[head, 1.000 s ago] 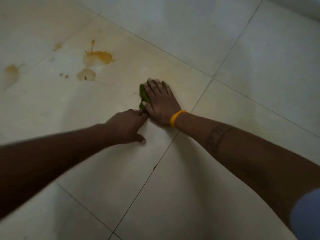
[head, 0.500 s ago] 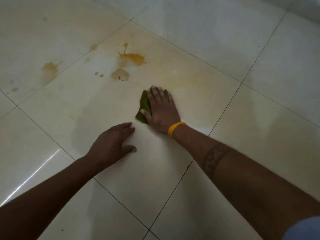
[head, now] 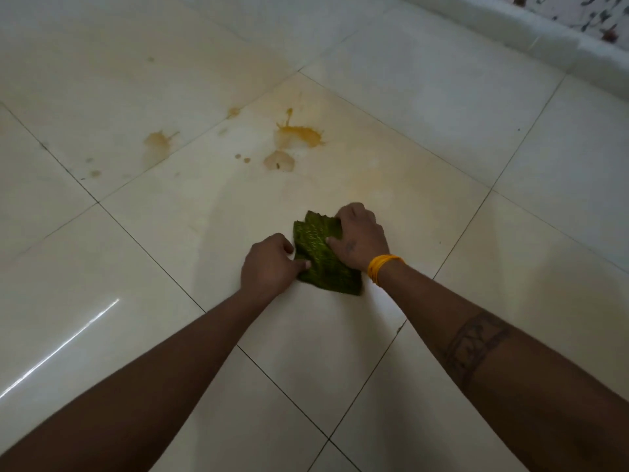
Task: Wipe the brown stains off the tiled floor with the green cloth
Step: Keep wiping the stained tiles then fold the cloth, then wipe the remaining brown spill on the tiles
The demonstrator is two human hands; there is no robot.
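Observation:
The green cloth (head: pixel 320 257) lies spread on the cream tiled floor (head: pixel 442 131), between both hands. My right hand (head: pixel 360 238), with an orange band at the wrist, grips the cloth's right side with curled fingers. My left hand (head: pixel 270 264) pinches the cloth's left edge. Beyond the hands lies a large orange-brown stain (head: pixel 299 134) with a paler blot (head: pixel 279 161) just below it. A second brown stain (head: pixel 157 142) sits farther left, with small spots around it.
A raised white ledge (head: pixel 531 32) runs along the far right edge of the floor, with patterned fabric (head: pixel 592 15) above it. Dark grout lines cross the tiles. A bright light reflection streaks the tile at lower left.
My right hand went from flat on the cloth to gripping it, and the cloth came nearer. My left hand left the floor and took hold of the cloth's left edge.

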